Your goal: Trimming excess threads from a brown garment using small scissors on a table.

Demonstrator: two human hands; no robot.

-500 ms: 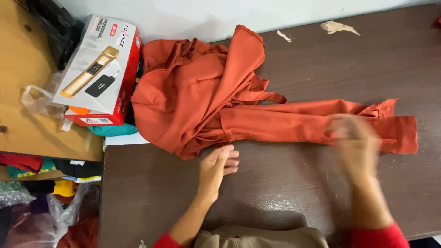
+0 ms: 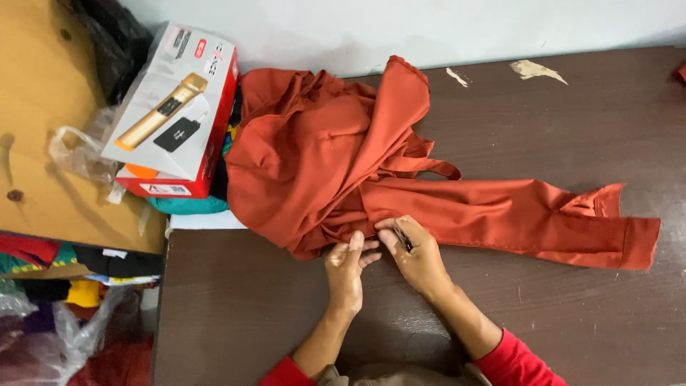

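I see both hands meet at the near hem of the rust-orange garment (image 2: 336, 164). Left hand (image 2: 346, 268): grip pressed flat, fingers together on the cloth edge. Right hand (image 2: 418, 254): grip pinching the fabric fold. Garment lies on the dark surface (image 2: 572, 314), bunched toward 10 o'clock, one sleeve stretched toward 3 o'clock. Boxed microphone carton (image 2: 175, 107) sits at 10 o'clock, touching the bunched cloth.
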